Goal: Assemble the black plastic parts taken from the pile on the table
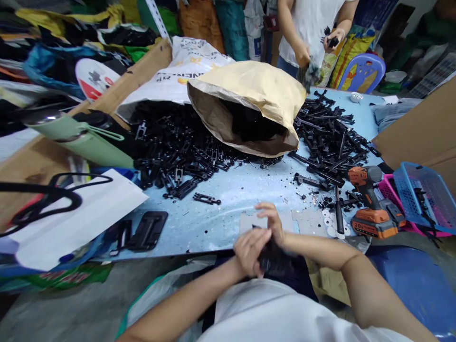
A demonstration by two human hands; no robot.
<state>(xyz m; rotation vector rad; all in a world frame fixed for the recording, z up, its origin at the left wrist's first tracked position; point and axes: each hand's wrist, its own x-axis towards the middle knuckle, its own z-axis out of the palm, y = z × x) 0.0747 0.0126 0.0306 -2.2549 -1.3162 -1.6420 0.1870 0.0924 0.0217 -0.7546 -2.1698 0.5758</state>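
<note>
My left hand is closed around a black plastic part, held low over my lap at the table's near edge. Bent over the upper end of the same part is my right hand, its fingers curled and pointing left. Motion blur and the hands hide the part's exact shape. A thin grey plate lies on the table just beyond my hands. Left of them rests a flat black plastic piece. A single black link-like piece lies farther up the blue tabletop.
An open paper sack stands between heaps of black parts. To the right are a hammer, an orange cordless drill and a blue basket. A green bottle leans at left. Across the table, a co-worker's hand holds black parts.
</note>
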